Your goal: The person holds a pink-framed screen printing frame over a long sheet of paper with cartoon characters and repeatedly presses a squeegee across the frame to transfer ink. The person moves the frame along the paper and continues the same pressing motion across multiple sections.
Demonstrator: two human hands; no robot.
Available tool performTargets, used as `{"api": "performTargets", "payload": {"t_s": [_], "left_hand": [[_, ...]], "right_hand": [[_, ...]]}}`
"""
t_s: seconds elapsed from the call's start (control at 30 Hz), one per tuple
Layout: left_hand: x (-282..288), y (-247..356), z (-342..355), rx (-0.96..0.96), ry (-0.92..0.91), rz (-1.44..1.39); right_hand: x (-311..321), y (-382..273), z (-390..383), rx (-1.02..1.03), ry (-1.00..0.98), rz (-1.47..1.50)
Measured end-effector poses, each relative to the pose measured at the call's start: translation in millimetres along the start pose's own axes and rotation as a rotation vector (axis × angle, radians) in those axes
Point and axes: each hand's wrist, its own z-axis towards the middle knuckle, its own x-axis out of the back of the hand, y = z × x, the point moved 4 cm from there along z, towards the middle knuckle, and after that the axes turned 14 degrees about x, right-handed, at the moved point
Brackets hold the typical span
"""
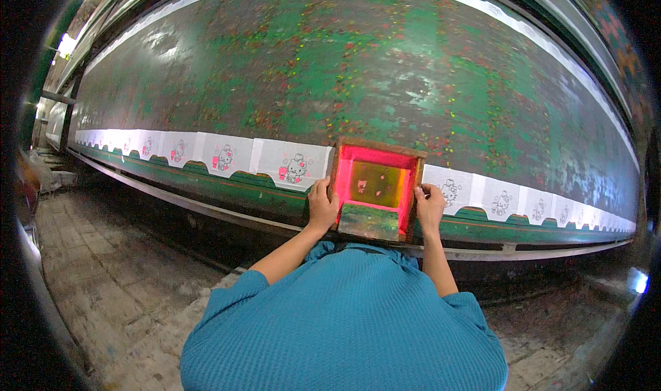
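A small wooden-framed printing screen (pixel 377 186), pink inside with a yellow-green centre, lies on a white fabric piece at the near edge of a long green table (pixel 358 67). My left hand (pixel 321 203) grips the frame's left side. My right hand (pixel 429 205) holds its right side. A green squeegee (pixel 369 221) rests at the frame's near end. White fabric pieces (pixel 296 165) to the left carry a pink and black cartoon cat print; the pieces (pixel 501 201) to the right show only black outlines.
The paint-speckled table runs far left and right, with a metal rail (pixel 206 208) along its near edge. A second row of white pieces (pixel 482 8) lines the far edge. A worn brick floor (pixel 103 274) lies below left. My teal shirt fills the bottom.
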Motion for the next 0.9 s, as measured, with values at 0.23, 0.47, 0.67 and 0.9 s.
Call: {"api": "performTargets", "payload": {"t_s": [0.23, 0.47, 0.67, 0.9], "left_hand": [[-0.2, -0.3, -0.1, -0.018, 0.016, -0.017], [-0.1, 0.2, -0.2, -0.006, 0.021, -0.005], [0.8, 2.0, 0.6, -0.021, 0.025, -0.031], [2.0, 4.0, 2.1, -0.063, 0.052, -0.036]], "right_hand": [[3.3, 12.8, -30.8, -0.046, -0.051, 0.099], [9.1, 22.6, -58.5, -0.125, -0.121, 0.161], [18.5, 23.9, -65.8, -0.149, -0.224, 0.111], [32.9, -31.4, -61.0, 0.182, -0.039, 0.119]]}}
